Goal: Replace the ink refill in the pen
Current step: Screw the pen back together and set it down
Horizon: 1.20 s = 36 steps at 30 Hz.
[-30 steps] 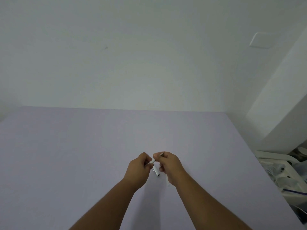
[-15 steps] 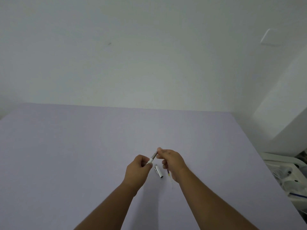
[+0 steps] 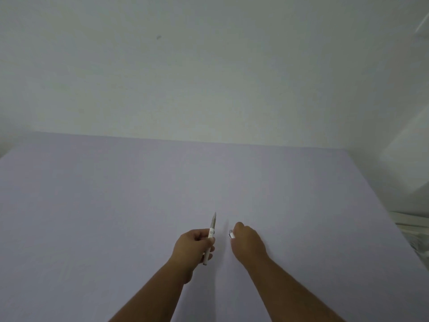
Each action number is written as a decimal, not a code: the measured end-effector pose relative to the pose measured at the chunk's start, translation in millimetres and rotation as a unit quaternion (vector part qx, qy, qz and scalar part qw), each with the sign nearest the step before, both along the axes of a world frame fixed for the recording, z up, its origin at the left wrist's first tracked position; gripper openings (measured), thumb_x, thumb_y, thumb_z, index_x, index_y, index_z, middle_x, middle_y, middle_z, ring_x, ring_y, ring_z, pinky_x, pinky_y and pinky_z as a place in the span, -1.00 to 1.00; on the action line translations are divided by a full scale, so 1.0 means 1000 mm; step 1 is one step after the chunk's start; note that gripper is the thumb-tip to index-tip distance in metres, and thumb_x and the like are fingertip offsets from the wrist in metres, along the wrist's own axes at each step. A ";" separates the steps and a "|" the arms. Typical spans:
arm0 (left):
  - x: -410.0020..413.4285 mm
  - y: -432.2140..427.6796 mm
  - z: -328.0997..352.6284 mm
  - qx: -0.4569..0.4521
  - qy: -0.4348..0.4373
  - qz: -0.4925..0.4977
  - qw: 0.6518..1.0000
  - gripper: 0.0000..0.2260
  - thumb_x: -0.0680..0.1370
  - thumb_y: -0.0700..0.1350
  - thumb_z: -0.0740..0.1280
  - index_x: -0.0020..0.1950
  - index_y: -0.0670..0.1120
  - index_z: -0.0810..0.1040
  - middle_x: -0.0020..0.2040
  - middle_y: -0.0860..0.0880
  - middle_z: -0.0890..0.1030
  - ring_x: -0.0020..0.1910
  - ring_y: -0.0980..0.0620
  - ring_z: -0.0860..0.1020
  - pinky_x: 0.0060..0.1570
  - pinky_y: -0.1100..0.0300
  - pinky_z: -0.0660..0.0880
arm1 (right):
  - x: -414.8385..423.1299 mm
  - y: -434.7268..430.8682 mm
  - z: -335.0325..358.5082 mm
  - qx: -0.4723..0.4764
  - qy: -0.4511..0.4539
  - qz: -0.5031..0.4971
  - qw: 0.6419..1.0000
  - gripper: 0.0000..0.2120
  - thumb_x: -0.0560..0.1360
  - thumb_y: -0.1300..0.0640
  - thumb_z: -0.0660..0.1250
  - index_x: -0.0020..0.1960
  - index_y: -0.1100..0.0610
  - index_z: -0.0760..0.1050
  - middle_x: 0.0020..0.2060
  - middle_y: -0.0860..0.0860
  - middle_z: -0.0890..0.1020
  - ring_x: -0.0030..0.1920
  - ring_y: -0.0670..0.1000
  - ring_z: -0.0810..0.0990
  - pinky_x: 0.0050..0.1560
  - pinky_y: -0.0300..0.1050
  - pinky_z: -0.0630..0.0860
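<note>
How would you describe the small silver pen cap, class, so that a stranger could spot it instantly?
Start at the lilac table and follow the person's right hand to its fingertips. The pen cap lies beside them: a short, shiny stub, unlike the long pointed pen in the left hand.

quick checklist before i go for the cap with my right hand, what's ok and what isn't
1. Pen held: ok, the left hand is closed around its white barrel.
2. Pen tip pointing away from you, up off the table: ok.
3. Cap within reach: ok, the small silvery piece sits right at the right hand fingertips.
4. Cap already gripped: cannot tell, the fingers cover most of it.
5. Refill seated inside the barrel: cannot tell, nothing of the inside shows.
6. Hands apart, a gap between pen and cap: ok.
</note>
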<state>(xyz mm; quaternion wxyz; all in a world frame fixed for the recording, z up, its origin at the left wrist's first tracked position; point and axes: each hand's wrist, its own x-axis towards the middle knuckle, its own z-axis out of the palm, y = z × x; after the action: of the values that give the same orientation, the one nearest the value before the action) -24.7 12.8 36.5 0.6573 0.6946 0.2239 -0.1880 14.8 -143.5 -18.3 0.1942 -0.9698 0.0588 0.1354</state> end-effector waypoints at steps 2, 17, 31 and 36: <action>0.001 0.002 -0.002 0.002 0.005 -0.007 1.000 -0.91 0.51 -0.23 0.37 -0.08 -0.04 0.61 -0.17 -0.11 0.65 -0.21 -0.03 0.63 -0.27 0.19 0.61 | 0.003 0.003 0.002 0.042 0.000 -0.024 0.999 -0.74 0.57 0.05 0.14 0.11 0.20 0.45 0.04 0.15 0.59 0.08 0.17 0.56 0.03 -0.03 0.49; 0.002 -0.006 0.009 0.015 -0.002 -0.042 0.999 -0.86 0.48 -0.23 0.40 0.03 -0.14 0.61 -0.14 -0.13 0.64 -0.17 -0.06 0.60 -0.13 0.12 0.61 | 0.031 0.000 0.072 0.564 0.053 -0.213 0.796 -0.94 0.46 0.25 0.36 -0.09 0.22 0.59 -0.28 0.08 0.68 -0.32 -0.03 0.63 -0.24 -0.19 0.54; -0.007 -0.006 0.018 -0.017 0.003 -0.040 0.999 -0.90 0.45 -0.29 0.41 -0.05 -0.19 0.64 -0.23 -0.16 0.64 -0.25 -0.06 0.60 -0.19 0.14 0.62 | 0.003 -0.002 0.075 0.551 0.113 -0.122 0.818 -0.96 0.46 0.23 0.38 -0.17 0.18 0.60 -0.31 0.03 0.69 -0.33 -0.08 0.63 -0.25 -0.23 0.56; -0.010 -0.008 0.017 -0.004 -0.006 -0.041 0.999 -0.88 0.45 -0.30 0.41 -0.03 -0.22 0.64 -0.23 -0.17 0.64 -0.26 -0.06 0.59 -0.15 0.11 0.61 | -0.002 -0.003 0.075 0.545 0.101 -0.132 0.821 -0.96 0.45 0.23 0.39 -0.15 0.20 0.59 -0.31 0.05 0.68 -0.35 -0.09 0.64 -0.26 -0.22 0.58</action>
<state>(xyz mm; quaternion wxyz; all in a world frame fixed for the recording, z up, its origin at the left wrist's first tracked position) -34.2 4.9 53.9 0.6533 0.7017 0.1902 -0.2113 12.7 -146.7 56.5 0.7005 -0.6693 0.1225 0.2152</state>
